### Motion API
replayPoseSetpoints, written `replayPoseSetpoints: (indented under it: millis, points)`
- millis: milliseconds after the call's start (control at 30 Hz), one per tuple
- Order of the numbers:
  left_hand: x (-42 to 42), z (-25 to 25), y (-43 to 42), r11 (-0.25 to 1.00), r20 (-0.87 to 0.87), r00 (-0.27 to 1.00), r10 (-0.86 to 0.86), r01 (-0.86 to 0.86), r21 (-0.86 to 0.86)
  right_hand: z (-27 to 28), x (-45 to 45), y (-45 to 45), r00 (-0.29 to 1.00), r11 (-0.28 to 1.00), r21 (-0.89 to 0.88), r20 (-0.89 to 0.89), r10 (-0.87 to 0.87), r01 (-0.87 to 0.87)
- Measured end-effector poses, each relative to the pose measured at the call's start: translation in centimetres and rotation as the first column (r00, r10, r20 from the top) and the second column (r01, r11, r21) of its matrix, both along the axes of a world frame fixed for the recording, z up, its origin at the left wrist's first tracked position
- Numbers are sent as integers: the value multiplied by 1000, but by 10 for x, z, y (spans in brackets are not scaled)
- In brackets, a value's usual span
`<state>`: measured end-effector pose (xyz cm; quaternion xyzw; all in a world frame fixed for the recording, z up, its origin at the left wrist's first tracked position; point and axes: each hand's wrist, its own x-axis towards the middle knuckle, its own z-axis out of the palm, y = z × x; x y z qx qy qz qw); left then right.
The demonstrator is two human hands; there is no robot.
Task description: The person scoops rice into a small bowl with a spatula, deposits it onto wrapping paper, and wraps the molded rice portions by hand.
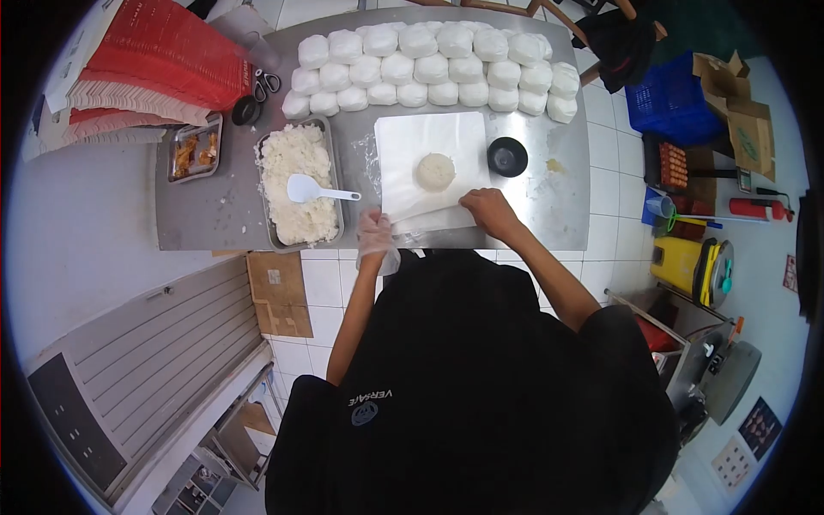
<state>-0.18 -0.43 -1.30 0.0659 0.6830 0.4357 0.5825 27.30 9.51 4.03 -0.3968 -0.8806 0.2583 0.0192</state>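
A round, flat-topped mound of rice [436,172] sits on a stack of white paper sheets [412,137] at the middle of the steel table. My left hand [374,232], in a clear plastic glove, is closed on the near left corner of the paper. Bare, my right hand [491,212] pinches the near right edge, which is lifted and folded a little. Right of the paper stands a black bowl [507,157]. On the left, a white rice paddle [322,188] lies on the rice in a metal tray [337,206].
Rows of white wrapped bundles [421,69] line the table's far side. At the left are a small tray of browned food [196,153], scissors [267,82], a dark round item [246,110] and stacked red-and-white cartons [163,60]. A blue crate [674,99] stands beyond the right edge.
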Motion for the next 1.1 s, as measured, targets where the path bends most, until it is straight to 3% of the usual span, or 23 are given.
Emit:
replayPoseSetpoints:
  millis: [33,67,100,167,200,267,367,433,500,567,633,733,833,933,1033,1100]
  points:
    - [10,35,8,933,-648,730,-218,350,81,-7,1,1,994,999,18,-108,-24,26]
    - [19,63,15,772,-982,75,-172,629,-87,-10,2,2,994,999,20,-106,-24,27]
    - [24,76,21,774,-983,75,-168,628,-85,-11,2,4,992,999,-18,-124,-38,36]
    - [28,89,33,501,-994,43,-103,865,-15,-9,-4,8,989,998,-54,-145,-40,32]
    - [26,84,37,506,-994,43,-101,862,-14,-4,-7,11,987,990,-121,-139,-82,65]
    - [17,58,47,294,-901,-210,-378,896,-332,-2,-8,17,983,978,-180,-128,-131,107]
    - [9,47,63,318,-916,-102,-388,918,-237,-2,-4,21,958,963,-236,-220,-186,133]
    - [6,45,68,331,-910,-44,-413,923,-195,13,-7,25,947,895,-391,-142,-289,215]
    - [6,40,71,351,-926,40,-375,931,-102,23,-6,26,948,883,-412,-118,-296,224]
    - [7,36,73,363,-917,46,-396,925,-111,24,-3,26,950,872,-433,-97,-298,230]
    - [8,39,76,381,-907,53,-417,916,-122,10,4,24,947,961,-250,-261,-187,121]
    - [7,44,79,381,-868,79,-490,915,-132,-6,8,30,972,972,-226,-208,-106,57]
    - [11,56,81,388,-862,58,-504,906,-166,-4,4,31,983,963,-258,-143,-113,74]
    - [19,67,80,356,-891,123,-436,933,-46,3,0,34,982,951,-299,-137,-130,84]
    - [29,64,87,317,-889,80,-451,946,-75,8,-3,37,974,943,-312,-153,-169,115]
    - [34,57,94,277,-785,78,-614,953,-122,10,-3,40,971,940,-317,-158,-181,124]
